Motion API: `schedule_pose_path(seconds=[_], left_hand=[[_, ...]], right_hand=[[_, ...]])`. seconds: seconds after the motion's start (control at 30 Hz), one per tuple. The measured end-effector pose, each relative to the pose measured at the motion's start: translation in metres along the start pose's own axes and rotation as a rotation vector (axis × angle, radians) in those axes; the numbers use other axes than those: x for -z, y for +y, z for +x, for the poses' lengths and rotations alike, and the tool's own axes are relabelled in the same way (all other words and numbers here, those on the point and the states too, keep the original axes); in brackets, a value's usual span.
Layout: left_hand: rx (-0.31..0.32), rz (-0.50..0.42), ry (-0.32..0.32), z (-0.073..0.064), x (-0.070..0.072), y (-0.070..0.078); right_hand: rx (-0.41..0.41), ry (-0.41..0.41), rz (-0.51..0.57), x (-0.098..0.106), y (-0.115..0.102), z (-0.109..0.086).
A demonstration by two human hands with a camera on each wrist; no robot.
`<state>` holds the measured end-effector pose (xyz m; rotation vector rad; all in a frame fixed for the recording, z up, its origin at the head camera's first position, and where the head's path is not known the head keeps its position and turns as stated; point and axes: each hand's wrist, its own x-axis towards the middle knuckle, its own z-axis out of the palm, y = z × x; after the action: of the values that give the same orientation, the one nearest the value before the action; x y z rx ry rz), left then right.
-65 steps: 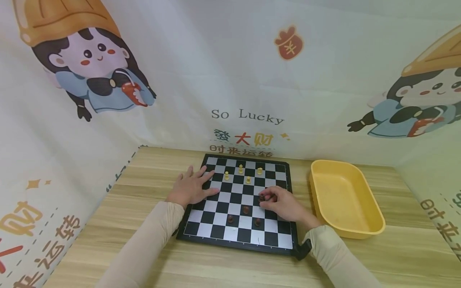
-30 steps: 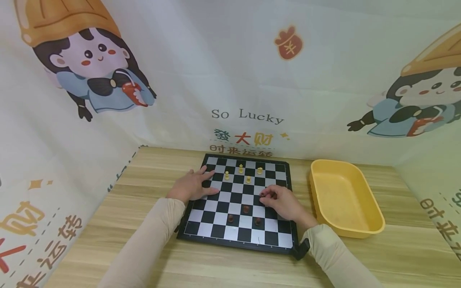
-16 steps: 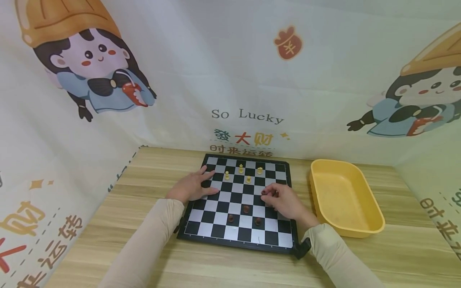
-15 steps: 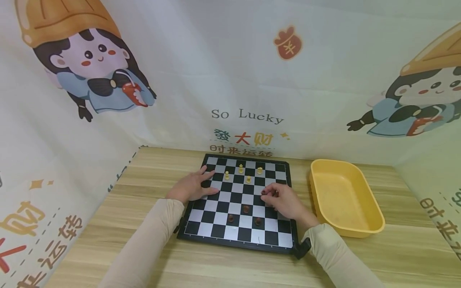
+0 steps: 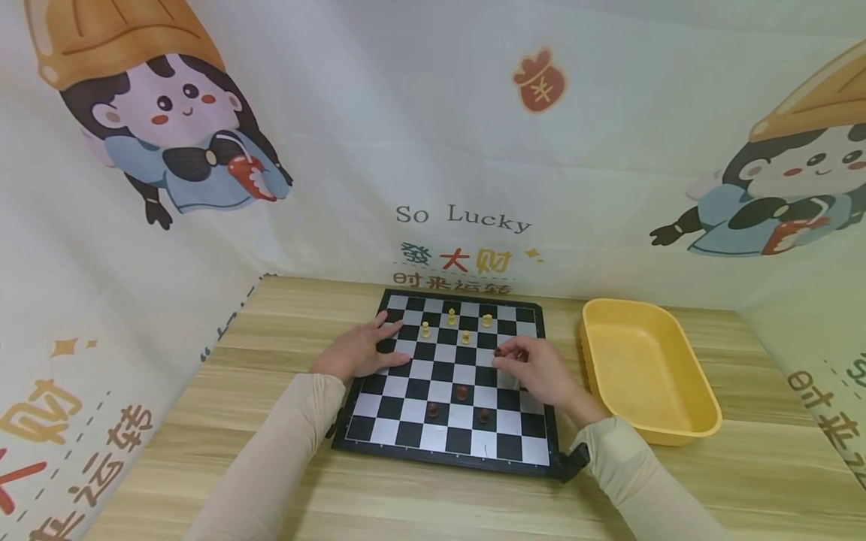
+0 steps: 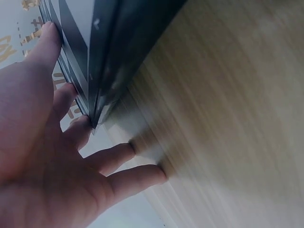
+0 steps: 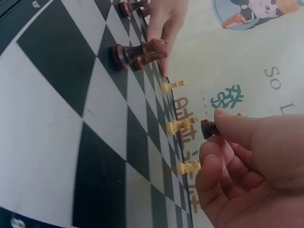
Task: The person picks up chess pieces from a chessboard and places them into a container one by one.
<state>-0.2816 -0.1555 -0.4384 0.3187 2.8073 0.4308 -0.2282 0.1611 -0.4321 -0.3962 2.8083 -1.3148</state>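
Observation:
A black-and-white chessboard (image 5: 446, 459) lies on the wooden table. My right hand (image 5: 537, 368) pinches a dark brown chess piece (image 7: 208, 128) between thumb and fingers, raised above the board's right side; the fingers hide most of it. Spread over the board's left edge, my left hand (image 5: 355, 353) has straight fingers. Its thumb lies on the squares, and two fingers reach down to the tabletop in the left wrist view. Three dark brown chess pieces (image 5: 461, 392) stand on the near half. Several pale yellow chess pieces (image 5: 451, 316) stand on the far half.
A yellow plastic tub (image 5: 649, 368) stands right of the board, close to my right forearm. Behind the table (image 5: 419, 503) hangs a pale printed cloth (image 5: 379, 113) with cartoon figures, which also covers the sides. A black strap end (image 5: 573, 462) sticks out by my right cuff.
My right hand has lifted the dark chess piece off its square and moved slightly up and away from me with it. My left hand has stayed at the board's edge.

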Motion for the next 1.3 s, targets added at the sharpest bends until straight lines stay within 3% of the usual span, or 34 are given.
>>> schedule_pose_path(seconds=[1.3], left_hand=[[-0.001, 0.025, 0.014, -0.003, 0.001, -0.001]], right_hand=[[-0.158, 0.021, -0.083, 0.069, -0.016, 0.003]])
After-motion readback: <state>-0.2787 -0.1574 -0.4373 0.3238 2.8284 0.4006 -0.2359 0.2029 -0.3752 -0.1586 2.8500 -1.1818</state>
